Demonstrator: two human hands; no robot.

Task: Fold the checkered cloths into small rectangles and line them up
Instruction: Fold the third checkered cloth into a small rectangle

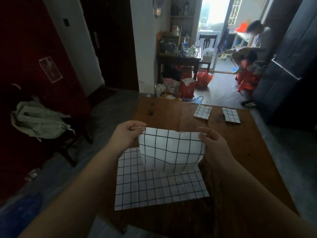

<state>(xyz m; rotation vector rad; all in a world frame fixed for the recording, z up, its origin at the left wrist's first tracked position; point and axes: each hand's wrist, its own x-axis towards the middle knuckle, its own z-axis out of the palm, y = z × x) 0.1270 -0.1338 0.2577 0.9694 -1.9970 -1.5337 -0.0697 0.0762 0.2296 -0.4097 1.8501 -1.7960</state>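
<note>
Checkered cloth (171, 152), raised over the counter (240, 143), is pinched at its upper corners by each grip: left hand (127, 134) at 9 o'clock, right hand (212, 143) at 3. Its long axis runs between them.

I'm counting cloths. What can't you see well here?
Head view:
Flat checkered cloth: far part hidden behind the held cloth.
Held cloth: top corners covered by the left hand and right hand.
Left folded cloth and right folded cloth, far edge: too small to count layers.
Person in the background: blurred.

Checkered cloth (169, 152): thin matt fabric, creased. Table (243, 145): dark wood, smooth, faint sheen.
</note>
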